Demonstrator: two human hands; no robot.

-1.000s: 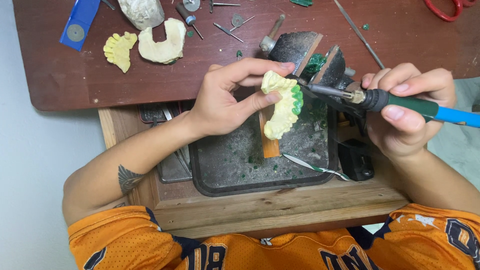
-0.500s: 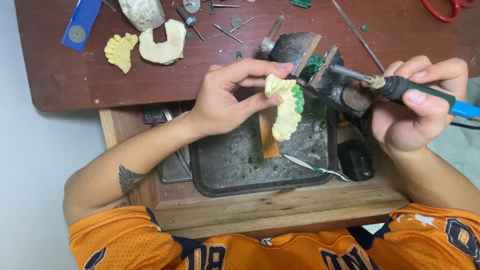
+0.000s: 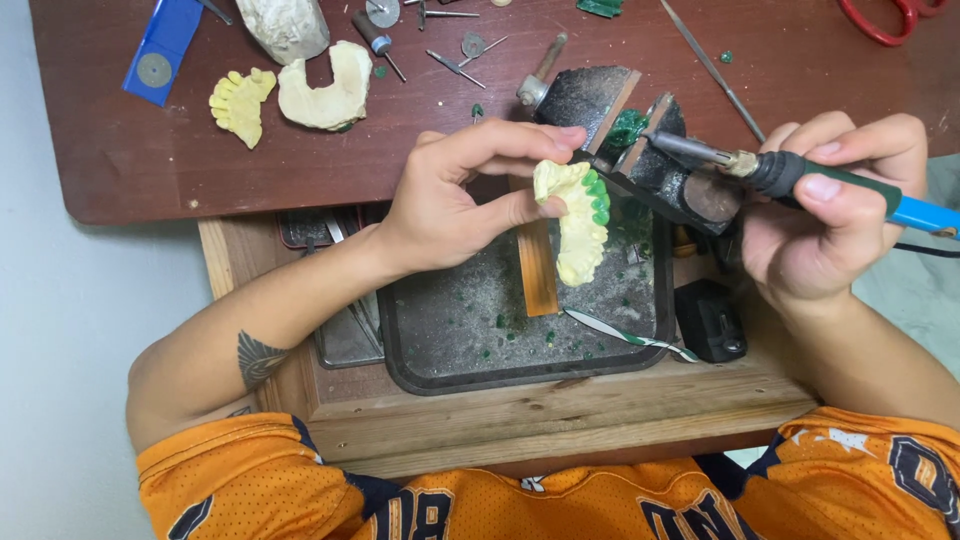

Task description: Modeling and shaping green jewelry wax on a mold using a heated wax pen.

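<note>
Since the earlier frames the right hand (image 3: 835, 215) has drawn its heated tool (image 3: 790, 172) back from the cast (image 3: 575, 222); the metal tip, which lay against the green teeth a second ago, now sits over the dark block (image 3: 660, 165) beside them, a clear gap between; the left hand (image 3: 455, 200) has kept the cast almost where it was. In the head view, the only one, the left hand pinches the pale yellow cast by its upper end between thumb and fingertips, fingers closed narrow on it, the cast hanging upright over the black tray (image 3: 640, 365) with its row of green wax teeth facing the tool; the right hand is wrapped shut around the tool's dark grip, its blue handle running off to the right edge. A thin blade (image 3: 630, 338) lies in the tray among green crumbs; an orange strip (image 3: 537, 270) stands behind the cast. On the brown table (image 3: 100, 170) lie a second cast (image 3: 240, 100), a white arch (image 3: 325, 85), burs and a blue card (image 3: 160, 50). The pinch is light and high on the cast, so a nudge from the tip could twist it loose into the tray; a hot tip held too long on the wax would likely melt the shape away; the thumb sits near the teeth and could be burnt.
</note>
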